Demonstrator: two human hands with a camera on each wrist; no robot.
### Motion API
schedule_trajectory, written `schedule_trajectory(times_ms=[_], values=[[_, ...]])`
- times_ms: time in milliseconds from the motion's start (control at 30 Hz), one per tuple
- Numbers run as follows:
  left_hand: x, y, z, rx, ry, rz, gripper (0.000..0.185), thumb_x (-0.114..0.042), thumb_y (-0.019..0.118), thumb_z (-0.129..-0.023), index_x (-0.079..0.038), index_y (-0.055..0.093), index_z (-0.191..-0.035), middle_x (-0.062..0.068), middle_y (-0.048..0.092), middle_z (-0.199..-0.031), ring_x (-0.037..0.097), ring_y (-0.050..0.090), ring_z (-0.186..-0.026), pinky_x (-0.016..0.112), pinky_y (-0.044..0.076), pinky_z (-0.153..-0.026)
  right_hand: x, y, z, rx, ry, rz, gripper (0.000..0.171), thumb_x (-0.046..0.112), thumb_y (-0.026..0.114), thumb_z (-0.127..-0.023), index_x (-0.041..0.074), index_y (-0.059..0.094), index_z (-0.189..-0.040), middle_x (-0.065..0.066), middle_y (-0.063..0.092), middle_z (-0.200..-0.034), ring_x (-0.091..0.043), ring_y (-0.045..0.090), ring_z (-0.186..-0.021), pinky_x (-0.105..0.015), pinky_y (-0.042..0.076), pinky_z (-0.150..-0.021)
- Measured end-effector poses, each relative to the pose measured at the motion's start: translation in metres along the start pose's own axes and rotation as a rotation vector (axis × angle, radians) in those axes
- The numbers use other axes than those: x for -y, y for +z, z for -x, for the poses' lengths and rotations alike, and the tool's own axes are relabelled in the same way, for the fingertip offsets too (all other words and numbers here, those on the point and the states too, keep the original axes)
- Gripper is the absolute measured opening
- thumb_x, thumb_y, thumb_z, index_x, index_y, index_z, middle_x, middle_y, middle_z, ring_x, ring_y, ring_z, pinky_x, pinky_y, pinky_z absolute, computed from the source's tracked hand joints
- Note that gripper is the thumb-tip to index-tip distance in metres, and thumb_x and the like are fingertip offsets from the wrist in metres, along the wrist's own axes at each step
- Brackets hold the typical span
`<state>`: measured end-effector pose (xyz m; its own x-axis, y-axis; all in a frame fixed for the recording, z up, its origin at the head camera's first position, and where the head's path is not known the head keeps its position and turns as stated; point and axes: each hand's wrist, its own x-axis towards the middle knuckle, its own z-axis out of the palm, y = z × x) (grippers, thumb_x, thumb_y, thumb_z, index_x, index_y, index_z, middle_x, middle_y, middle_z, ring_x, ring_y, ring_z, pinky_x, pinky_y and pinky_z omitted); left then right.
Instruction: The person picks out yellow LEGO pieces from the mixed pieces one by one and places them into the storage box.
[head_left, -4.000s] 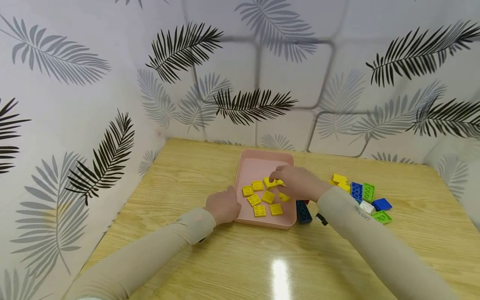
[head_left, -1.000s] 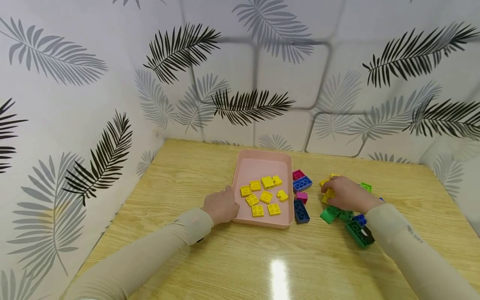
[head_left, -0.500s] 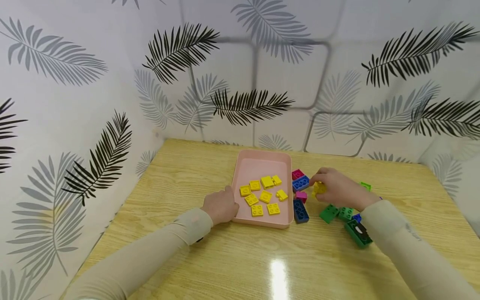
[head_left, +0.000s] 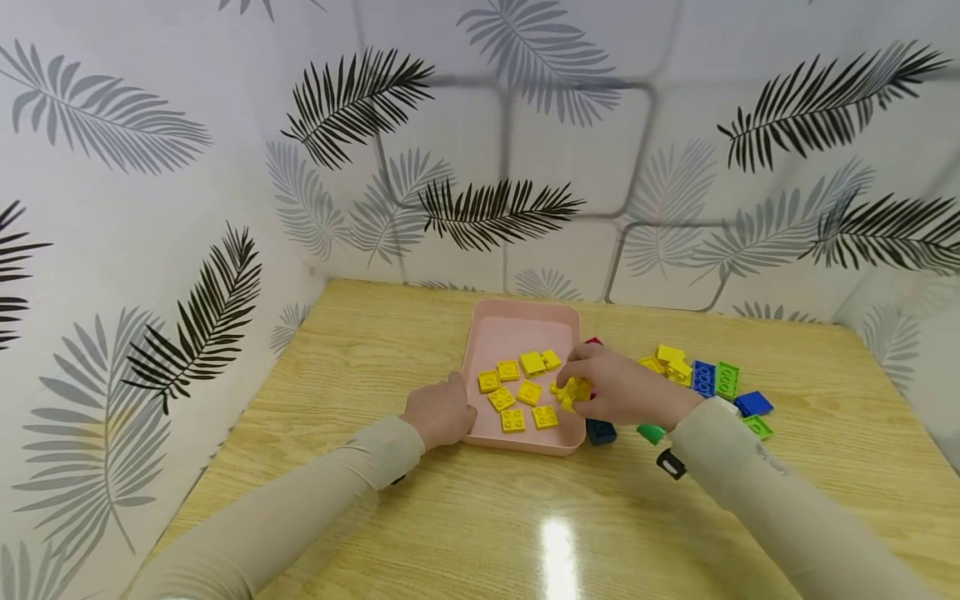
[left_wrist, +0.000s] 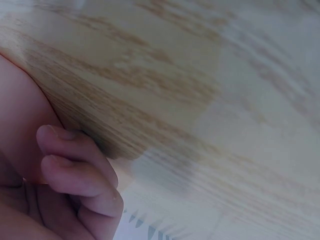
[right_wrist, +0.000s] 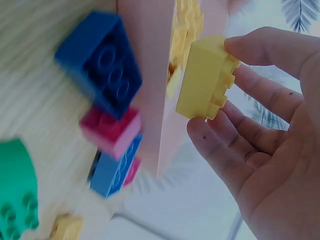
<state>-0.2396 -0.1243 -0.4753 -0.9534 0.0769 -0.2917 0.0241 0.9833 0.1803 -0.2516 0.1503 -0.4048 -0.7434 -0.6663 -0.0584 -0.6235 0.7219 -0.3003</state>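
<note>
While no writing shows, right hand [head_left: 611, 392] pinches yellow brick [right_wrist: 205, 77]; curled left hand [head_left: 442, 412] touches pink tray [head_left: 517, 329].

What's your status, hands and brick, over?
Right hand pinches yellow brick over pink tray. Left hand rests at tray's left edge. Nothing blocking.
</note>
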Motion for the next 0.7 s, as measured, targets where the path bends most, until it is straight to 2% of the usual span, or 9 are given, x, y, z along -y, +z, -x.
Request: schedule_trajectory(times_ms=[167,433,700], values=[[0.000,0.000,0.000,-0.002,-0.004,0.000,0.056,-0.033,0.054,-0.100,0.003,0.042,-0.140,0.005,0.058,-0.070,0.020,0.054,-0.057,0.032,0.040,-0.053,0.014,0.011,-0.010,0.089,0.050,-0.052,0.027,0.023,0.079,-0.086,0.021,0.073,-0.112,0.000,0.056,-0.122,-0.019,0.056,-0.105,-0.039,0.051,-0.097],[0.000,0.001,0.000,0.005,-0.009,0.005,0.058,-0.033,0.053,-0.100,0.003,0.039,-0.144,0.004,0.058,-0.070,0.019,0.054,-0.057,0.032,0.040,-0.052,0.024,0.026,-0.014,0.165,0.106,0.049,0.027,0.027,0.079,-0.086,0.027,0.073,-0.112,-0.003,0.057,-0.130,-0.021,0.057,-0.108,-0.042,0.051,-0.100],[0.000,0.000,0.000,0.006,-0.012,0.008,0.056,-0.033,0.053,-0.100,0.002,0.041,-0.142,0.005,0.059,-0.072,0.020,0.055,-0.058,0.032,0.041,-0.053,0.026,0.029,-0.016,0.210,0.092,0.071,0.027,0.029,0.082,-0.084,0.027,0.074,-0.110,0.004,0.059,-0.110,-0.015,0.055,-0.092,-0.035,0.053,-0.093]])
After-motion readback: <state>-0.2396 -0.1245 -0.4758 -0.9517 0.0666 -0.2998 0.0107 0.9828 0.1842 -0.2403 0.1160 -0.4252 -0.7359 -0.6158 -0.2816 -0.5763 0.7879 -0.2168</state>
